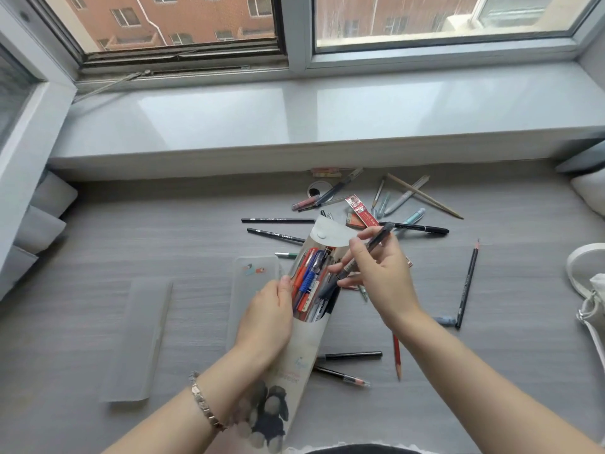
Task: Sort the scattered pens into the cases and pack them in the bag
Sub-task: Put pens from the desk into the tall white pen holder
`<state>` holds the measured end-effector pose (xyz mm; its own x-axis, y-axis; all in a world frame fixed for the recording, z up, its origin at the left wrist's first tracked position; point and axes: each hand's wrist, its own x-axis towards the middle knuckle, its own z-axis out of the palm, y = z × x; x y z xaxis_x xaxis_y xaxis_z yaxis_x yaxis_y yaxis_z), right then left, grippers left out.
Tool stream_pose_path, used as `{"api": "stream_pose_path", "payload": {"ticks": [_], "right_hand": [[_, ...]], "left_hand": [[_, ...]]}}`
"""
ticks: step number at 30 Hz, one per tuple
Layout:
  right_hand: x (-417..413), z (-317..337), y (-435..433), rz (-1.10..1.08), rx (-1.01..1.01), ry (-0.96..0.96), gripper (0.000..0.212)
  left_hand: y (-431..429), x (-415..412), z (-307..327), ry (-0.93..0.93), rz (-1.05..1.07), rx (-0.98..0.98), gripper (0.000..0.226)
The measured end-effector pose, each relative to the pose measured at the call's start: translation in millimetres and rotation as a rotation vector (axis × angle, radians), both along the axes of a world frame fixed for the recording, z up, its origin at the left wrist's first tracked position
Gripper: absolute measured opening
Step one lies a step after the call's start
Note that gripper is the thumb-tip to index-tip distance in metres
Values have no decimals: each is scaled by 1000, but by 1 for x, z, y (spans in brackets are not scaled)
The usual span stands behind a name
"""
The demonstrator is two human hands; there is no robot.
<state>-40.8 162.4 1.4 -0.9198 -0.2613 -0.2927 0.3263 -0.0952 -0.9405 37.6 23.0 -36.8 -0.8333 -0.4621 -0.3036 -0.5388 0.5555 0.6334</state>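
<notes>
Two hands meet: the left hand (265,319) clamps the case (304,342); the right hand (383,276), at two o'clock, pinches a pen (381,237) over its mouth.

Grey wood-grain floor (98,240) meets a pale glossy windowsill (294,119) under daylit windows (442,18) facing brick buildings (183,14).

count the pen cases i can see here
3: the white case held in the left hand, a printed clear case beside it, a plain clear case farther left. Others may be out of view.
</notes>
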Motion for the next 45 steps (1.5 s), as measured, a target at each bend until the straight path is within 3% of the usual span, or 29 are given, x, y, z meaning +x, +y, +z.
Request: {"api": "stream_pose_path", "payload": {"ticks": [2, 6, 8, 10, 14, 20, 22, 24, 26, 28, 37, 45], "right_hand": [[6, -4, -2, 10, 35, 37, 23], [19, -12, -3, 83, 118, 96, 82], [23, -13, -4, 88, 196, 149, 95], [22, -16, -5, 58, 260, 217, 81], [12, -23, -2, 64, 504, 493, 30], [11, -43, 6, 308, 795, 954, 37], [8, -37, 7, 390, 809, 921, 46], [1, -27, 10, 386, 732, 737, 46], [-10, -18, 12, 267, 624, 527, 32], [-21, -13, 14, 165, 639, 427, 30], [-15, -18, 9, 189, 827, 591, 32], [-15, -10, 11, 210, 622, 339, 21]], "left_hand": [[0, 0, 0, 19, 18, 25, 45], [-1, -3, 1, 13, 40, 63, 49], [1, -5, 1, 4, 16, 65, 49], [3, -4, 4, -6, 1, 60, 46], [3, -2, 4, -35, -31, 30, 47], [4, -7, 8, -11, -24, 64, 48], [4, -7, 10, -15, -59, 59, 48], [4, -6, 12, -21, -102, 31, 49], [4, -4, 16, -21, -133, -13, 47], [5, -2, 19, -23, -151, -40, 46], [9, -1, 21, -16, -158, -38, 41], [11, -1, 21, -31, -151, -41, 44]]}}
